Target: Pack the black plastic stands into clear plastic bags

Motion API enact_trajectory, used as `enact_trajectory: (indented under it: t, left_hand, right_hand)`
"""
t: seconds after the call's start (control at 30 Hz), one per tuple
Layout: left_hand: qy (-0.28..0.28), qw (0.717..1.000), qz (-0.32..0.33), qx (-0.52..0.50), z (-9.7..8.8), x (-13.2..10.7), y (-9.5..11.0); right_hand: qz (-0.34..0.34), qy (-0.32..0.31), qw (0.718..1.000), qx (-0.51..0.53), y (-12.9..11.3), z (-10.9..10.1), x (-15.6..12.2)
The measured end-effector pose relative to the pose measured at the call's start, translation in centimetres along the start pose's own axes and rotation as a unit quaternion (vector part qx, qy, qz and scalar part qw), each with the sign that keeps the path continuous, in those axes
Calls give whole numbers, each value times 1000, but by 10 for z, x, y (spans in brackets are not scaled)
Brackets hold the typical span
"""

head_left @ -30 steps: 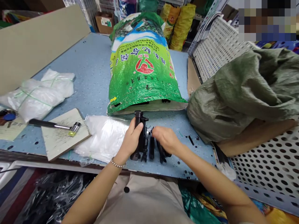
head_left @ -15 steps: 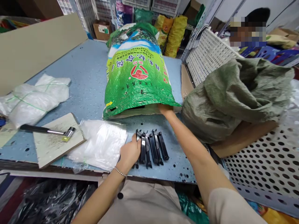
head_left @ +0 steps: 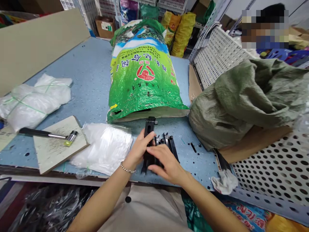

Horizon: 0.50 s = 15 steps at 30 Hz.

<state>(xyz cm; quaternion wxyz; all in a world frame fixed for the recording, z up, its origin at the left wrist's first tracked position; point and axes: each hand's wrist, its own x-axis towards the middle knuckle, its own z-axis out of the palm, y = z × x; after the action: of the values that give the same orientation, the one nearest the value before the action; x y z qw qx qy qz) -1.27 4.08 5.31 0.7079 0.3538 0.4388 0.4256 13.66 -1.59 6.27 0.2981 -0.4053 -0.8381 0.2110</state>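
Note:
Several long black plastic clips (head_left: pixel 166 143) lie side by side near the front edge of the blue table (head_left: pixel 91 80). My left hand (head_left: pixel 138 149) is closed around one black clip (head_left: pixel 149 127) that sticks out toward the sack. My right hand (head_left: pixel 166 162) rests over the near ends of the row, fingers curled on the clips. A large green and white woven sack (head_left: pixel 143 75) lies on its side just behind them, its open mouth facing me.
A stack of clear plastic bags (head_left: pixel 103 146) lies left of the clips, then a board (head_left: pixel 56 143) with a small hammer (head_left: pixel 45 133). Tied white bags (head_left: pixel 33 100) sit far left. A grey-green sack (head_left: pixel 246 96) and perforated white crates (head_left: pixel 272 167) crowd the right. Another person is at the back right.
My right hand has come back from the sack's mouth to the row of clips. My left hand has closed on a clip that now juts forward of the others.

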Motion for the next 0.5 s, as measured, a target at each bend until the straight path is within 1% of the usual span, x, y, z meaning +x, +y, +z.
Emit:
enact_trajectory:
  t: [0.03, 0.07, 0.13, 0.17, 0.23, 0.27, 0.33, 0.4, 0.43, 0.47, 0.5]
  left_hand:
    - [-5, 1000, -5, 9, 1, -4, 2]
    - [-11, 1000, -9, 16, 2, -9, 4]
    - [-25, 999, -18, 17, 0, -20, 6]
    - [-30, 999, -23, 11, -2, -26, 7]
    - [-32, 999, -22, 4, -4, -33, 7]
    - [-25, 1000, -15, 8, -6, -35, 7]
    - [6, 1000, 4, 24, -9, -36, 7]
    - [36, 999, 8, 24, -13, -33, 8]
    - [46, 999, 2, 11, -15, -31, 9]
    - [53, 999, -8, -7, -16, -29, 10]
    - [56, 998, -17, -26, -17, -27, 11]
  right_hand:
    - [7, 11, 1000, 26, -2, -5, 2]
    - [30, 36, 998, 31, 1, -10, 8]
    - [70, 81, 994, -30, 15, -19, 27]
    - [70, 83, 991, -74, 23, -21, 38]
    - [55, 59, 989, -121, 34, -19, 57]
    - [60, 43, 991, -110, 37, -15, 64]
    - [107, 8, 994, -24, 34, -6, 71]
    - [154, -30, 985, 73, 25, 0, 68]
    - [153, -51, 982, 95, 20, 2, 63]
    - [131, -70, 985, 90, 15, 3, 57]
    - [91, -85, 991, 59, 10, 3, 50]
